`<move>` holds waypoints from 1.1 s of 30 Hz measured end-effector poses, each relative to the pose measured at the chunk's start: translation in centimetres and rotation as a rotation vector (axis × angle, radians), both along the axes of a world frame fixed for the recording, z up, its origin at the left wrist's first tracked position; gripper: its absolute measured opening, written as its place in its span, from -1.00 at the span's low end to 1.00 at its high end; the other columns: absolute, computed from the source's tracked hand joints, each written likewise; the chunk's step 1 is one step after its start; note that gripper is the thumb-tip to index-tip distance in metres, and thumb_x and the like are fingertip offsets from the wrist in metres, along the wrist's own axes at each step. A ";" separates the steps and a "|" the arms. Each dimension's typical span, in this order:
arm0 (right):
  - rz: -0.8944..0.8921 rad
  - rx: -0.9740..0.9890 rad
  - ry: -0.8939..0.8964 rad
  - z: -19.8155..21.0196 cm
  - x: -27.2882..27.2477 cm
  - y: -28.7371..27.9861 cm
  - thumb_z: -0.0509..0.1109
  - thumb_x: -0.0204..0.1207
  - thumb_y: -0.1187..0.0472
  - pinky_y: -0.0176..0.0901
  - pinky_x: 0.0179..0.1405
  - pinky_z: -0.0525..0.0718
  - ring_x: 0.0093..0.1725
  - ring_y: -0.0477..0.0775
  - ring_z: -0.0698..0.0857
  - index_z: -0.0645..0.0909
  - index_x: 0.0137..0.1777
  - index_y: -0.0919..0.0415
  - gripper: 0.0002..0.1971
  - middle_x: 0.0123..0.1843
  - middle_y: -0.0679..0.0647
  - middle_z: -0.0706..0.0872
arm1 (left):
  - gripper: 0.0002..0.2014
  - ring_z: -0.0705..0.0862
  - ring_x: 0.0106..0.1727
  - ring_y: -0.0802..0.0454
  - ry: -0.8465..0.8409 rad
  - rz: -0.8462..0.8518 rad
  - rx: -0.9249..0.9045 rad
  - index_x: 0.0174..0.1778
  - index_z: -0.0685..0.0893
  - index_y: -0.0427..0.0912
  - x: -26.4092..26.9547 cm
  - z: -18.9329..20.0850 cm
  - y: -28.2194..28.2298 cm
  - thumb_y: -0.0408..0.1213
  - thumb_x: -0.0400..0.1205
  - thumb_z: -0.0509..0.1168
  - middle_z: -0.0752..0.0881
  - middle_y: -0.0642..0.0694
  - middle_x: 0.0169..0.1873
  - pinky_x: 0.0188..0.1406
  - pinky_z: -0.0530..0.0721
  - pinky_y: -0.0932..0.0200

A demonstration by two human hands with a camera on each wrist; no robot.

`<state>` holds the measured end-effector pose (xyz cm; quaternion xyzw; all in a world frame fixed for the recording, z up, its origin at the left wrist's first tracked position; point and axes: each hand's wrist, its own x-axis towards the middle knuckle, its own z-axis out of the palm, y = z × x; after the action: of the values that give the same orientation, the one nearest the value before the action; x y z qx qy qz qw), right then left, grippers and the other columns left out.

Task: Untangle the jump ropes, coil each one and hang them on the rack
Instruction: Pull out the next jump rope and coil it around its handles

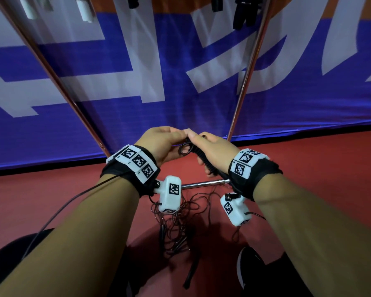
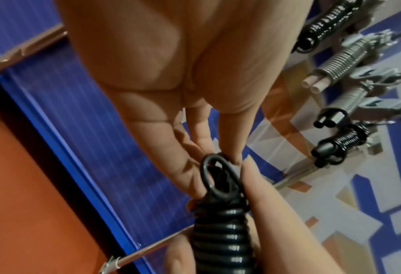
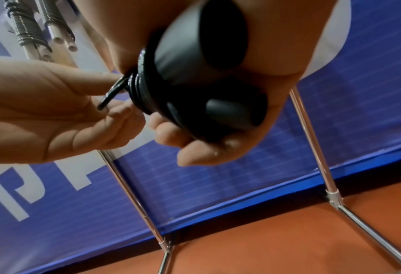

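Head view: the rack (image 1: 247, 67) stands ahead, its two chrome uprights rising against a blue and white banner (image 1: 180, 99), and coiled ropes hang from its top (image 2: 344, 142); a tangle of thin dark ropes (image 1: 180, 228) lies on the red floor (image 1: 319, 163) below the wrists, near the rack's lower bar; both hands meet in front of the rack base, between the uprights.

The right hand (image 1: 214, 151) wraps its fingers round a black jump rope bundle (image 1: 204, 159), the two handles side by side with the cord wound round them in tight turns; the bundle's long axis runs from the right palm up and forward toward the left hand; its handle ends (image 3: 220, 42) point back toward the right wrist.

The left hand (image 1: 163, 144) pinches the free loop of cord (image 2: 214, 176) at the bundle's far end between thumb and fingertips (image 2: 232, 148); the other fingers hang loosely curled.

The loop lies directly at the left fingertips, so the left hand is the nearer for the tuck; judged from this, the coil is nearly finished and the loose end needs securing; the hang follows, upward and forward.

The cord is glossy black and looks stiff; the handles are matte black.
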<state>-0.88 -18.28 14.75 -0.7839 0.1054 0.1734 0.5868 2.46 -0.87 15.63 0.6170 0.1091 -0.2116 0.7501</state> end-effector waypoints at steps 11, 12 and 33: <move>-0.059 0.033 0.049 0.3 -0.3 0.0 0.26 0.60 -0.59 0.04 -0.36 0.75 -0.42 0.23 0.68 0.77 0.15 0.01 -0.33 -0.27 0.17 0.81 | -0.83 0.84 -0.17 -0.16 -0.118 -0.028 0.042 -0.02 0.80 -0.32 -0.1 -0.5 -0.1 -0.64 0.64 0.40 0.85 -0.30 -0.18 -0.01 0.87 0.05; -0.077 0.061 0.070 0.3 -0.3 0.1 0.25 0.61 -0.59 0.05 -0.36 0.77 -0.40 0.24 0.68 0.78 0.11 0.06 -0.30 -0.26 0.18 0.80 | -0.83 0.84 -0.15 -0.15 -0.118 -0.019 0.010 -0.03 0.80 -0.36 -0.1 -0.6 -0.2 -0.66 0.66 0.37 0.84 -0.32 -0.18 -0.02 0.87 0.08; -0.091 0.134 0.218 -0.4 0.2 0.2 0.15 0.50 -0.73 0.15 -0.22 0.80 -0.38 0.26 0.73 0.79 -0.09 0.28 -0.03 -0.24 0.21 0.79 | -0.81 0.79 -0.04 -0.19 -0.186 0.065 0.052 -0.03 0.87 -0.35 0.1 -1.5 -0.9 -0.28 0.58 0.61 0.88 -0.37 -0.07 0.16 0.79 -0.04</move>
<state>-0.70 -18.06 14.33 -0.7137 0.1922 0.2375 0.6303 2.53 -1.82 14.15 0.6494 0.0646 -0.1260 0.7472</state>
